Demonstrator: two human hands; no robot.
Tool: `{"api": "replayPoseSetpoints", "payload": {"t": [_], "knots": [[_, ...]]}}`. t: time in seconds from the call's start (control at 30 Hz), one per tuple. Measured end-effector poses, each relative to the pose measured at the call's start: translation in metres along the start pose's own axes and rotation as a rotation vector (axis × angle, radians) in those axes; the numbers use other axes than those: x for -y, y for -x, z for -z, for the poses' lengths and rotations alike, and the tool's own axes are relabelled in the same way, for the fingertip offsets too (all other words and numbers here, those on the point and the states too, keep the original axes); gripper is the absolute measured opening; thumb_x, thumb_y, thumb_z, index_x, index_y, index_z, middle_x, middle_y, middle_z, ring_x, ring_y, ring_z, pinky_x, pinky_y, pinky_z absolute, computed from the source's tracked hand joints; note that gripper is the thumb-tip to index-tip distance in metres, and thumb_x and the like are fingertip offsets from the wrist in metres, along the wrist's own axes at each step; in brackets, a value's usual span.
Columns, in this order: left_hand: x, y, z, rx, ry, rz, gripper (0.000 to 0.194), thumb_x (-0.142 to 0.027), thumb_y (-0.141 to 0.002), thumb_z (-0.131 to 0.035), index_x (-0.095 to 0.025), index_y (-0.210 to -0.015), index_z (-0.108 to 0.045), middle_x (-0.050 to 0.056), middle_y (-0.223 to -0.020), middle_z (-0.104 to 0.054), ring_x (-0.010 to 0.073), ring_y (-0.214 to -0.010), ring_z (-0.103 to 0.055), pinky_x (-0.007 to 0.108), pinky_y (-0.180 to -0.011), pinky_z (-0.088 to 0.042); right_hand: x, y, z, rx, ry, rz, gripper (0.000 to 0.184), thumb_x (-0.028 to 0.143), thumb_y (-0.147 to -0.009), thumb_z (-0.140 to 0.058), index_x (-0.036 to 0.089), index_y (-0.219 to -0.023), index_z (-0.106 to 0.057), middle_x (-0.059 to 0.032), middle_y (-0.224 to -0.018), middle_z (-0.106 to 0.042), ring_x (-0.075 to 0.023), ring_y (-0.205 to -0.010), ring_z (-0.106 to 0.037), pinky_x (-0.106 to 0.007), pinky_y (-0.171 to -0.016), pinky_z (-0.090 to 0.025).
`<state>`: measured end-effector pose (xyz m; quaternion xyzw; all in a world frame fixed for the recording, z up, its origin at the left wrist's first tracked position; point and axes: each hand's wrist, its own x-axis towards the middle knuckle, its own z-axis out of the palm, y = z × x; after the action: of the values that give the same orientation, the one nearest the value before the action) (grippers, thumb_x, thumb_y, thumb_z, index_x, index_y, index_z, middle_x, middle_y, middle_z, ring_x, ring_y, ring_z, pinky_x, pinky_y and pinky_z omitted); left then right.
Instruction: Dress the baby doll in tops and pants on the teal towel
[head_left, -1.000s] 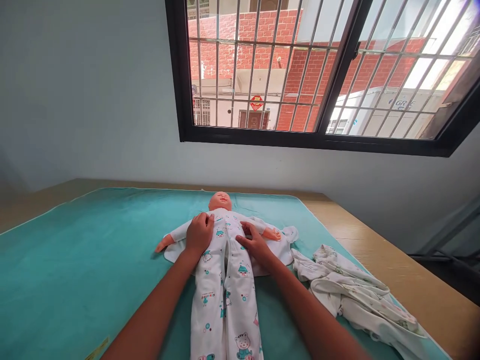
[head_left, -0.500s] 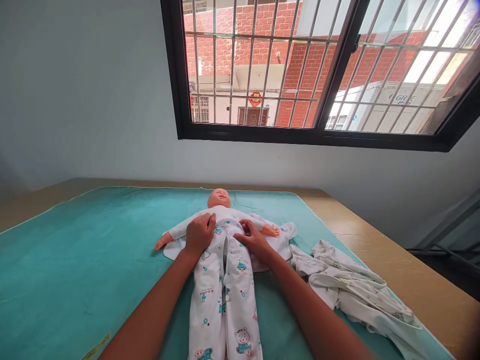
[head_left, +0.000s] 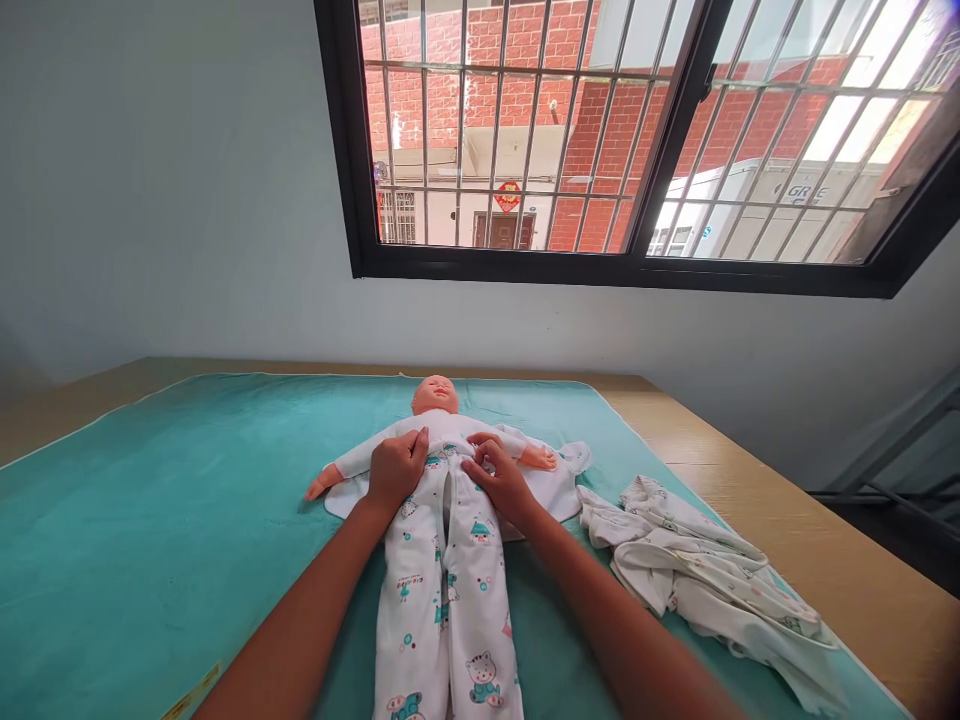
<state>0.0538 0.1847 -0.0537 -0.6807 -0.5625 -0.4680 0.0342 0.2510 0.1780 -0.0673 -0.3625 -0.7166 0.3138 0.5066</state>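
A baby doll (head_left: 435,396) lies on its back on the teal sheet, head toward the wall and arms spread. White baby trousers (head_left: 482,590) printed with small animals cover its legs and reach up to its belly. My left hand (head_left: 397,468) is closed on the waistband at the left side. At the right side of the waistband my right hand (head_left: 496,475) has its thumb and fingers curled against the cloth, pinching it. A plain white top (head_left: 441,428) covers the doll's chest and arms, and white cloth spreads out beneath its sides.
Crumpled white baby clothes (head_left: 697,580) lie to the right on the teal sheet (head_left: 187,500). The wooden table edge (head_left: 720,470) shows beyond the sheet. A barred window (head_left: 510,265) is set in the wall behind. Dark metal framework (head_left: 900,490) stands at the far right.
My right hand has shifted slightly, its fingers now more bent over the waistband. My left hand keeps its hold. The whole view has moved a little.
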Motion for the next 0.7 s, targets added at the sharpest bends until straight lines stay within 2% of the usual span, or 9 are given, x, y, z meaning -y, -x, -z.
{"api": "replayPoseSetpoints", "payload": {"t": [0.07, 0.17, 0.27, 0.4, 0.53, 0.7], "knots": [[0.000, 0.000, 0.000, 0.010, 0.031, 0.013, 0.049, -0.039, -0.093, -0.039, -0.018, -0.049, -0.040, -0.002, -0.046, -0.041, 0.0100, -0.048, -0.029, 0.028, -0.054, -0.020, -0.005, -0.002, -0.001, -0.020, 0.009, -0.038, 0.022, 0.036, -0.079, -0.065, 0.022, -0.086, -0.050, -0.0056, -0.115, -0.057, -0.0212, -0.109, -0.053, -0.037, -0.095, -0.041], [-0.001, -0.001, 0.001, 0.029, 0.055, 0.021, 0.049, -0.040, -0.093, -0.039, -0.018, -0.049, -0.040, -0.003, -0.045, -0.038, 0.0096, -0.047, -0.029, 0.027, -0.054, -0.021, -0.013, -0.005, -0.002, -0.021, 0.042, -0.058, 0.039, 0.036, -0.078, -0.066, 0.023, -0.112, -0.052, -0.0059, -0.120, -0.055, -0.0215, -0.111, -0.052, -0.037, -0.096, -0.041], [-0.001, -0.001, 0.002, 0.031, 0.060, 0.026, 0.049, -0.040, -0.093, -0.039, -0.018, -0.049, -0.039, -0.004, -0.044, -0.036, 0.0094, -0.047, -0.028, 0.027, -0.054, -0.021, -0.016, -0.006, -0.002, 0.011, 0.079, -0.036, 0.044, 0.037, -0.079, -0.065, 0.023, -0.119, -0.054, -0.0068, -0.126, -0.053, -0.0223, -0.117, -0.049, -0.037, -0.097, -0.040], [-0.001, 0.000, 0.002, 0.028, 0.067, 0.030, 0.049, -0.040, -0.093, -0.039, -0.018, -0.049, -0.039, -0.003, -0.045, -0.036, 0.0092, -0.047, -0.029, 0.027, -0.054, -0.021, -0.014, -0.007, 0.000, 0.026, 0.115, -0.024, 0.040, 0.039, -0.080, -0.065, 0.023, -0.116, -0.056, -0.0061, -0.123, -0.054, -0.0222, -0.114, -0.050, -0.037, -0.095, -0.041], [0.001, 0.000, 0.001, 0.022, 0.037, 0.025, 0.049, -0.040, -0.092, -0.039, -0.018, -0.049, -0.040, -0.003, -0.045, -0.036, 0.0092, -0.048, -0.029, 0.027, -0.054, -0.021, -0.011, -0.008, -0.001, -0.013, 0.185, -0.037, 0.031, 0.040, -0.078, -0.066, 0.021, -0.100, -0.057, -0.0040, -0.103, -0.058, -0.0214, -0.097, -0.051, -0.037, -0.088, -0.041], [0.002, 0.000, 0.000, 0.023, 0.017, 0.030, 0.048, -0.040, -0.092, -0.039, -0.018, -0.049, -0.039, -0.004, -0.045, -0.034, 0.0091, -0.048, -0.028, 0.027, -0.054, -0.020, -0.007, -0.008, -0.001, -0.043, 0.248, -0.020, 0.025, 0.040, -0.077, -0.065, 0.021, -0.088, -0.053, -0.0013, -0.090, -0.056, -0.0192, -0.086, -0.048, -0.032, -0.077, -0.040]]}}
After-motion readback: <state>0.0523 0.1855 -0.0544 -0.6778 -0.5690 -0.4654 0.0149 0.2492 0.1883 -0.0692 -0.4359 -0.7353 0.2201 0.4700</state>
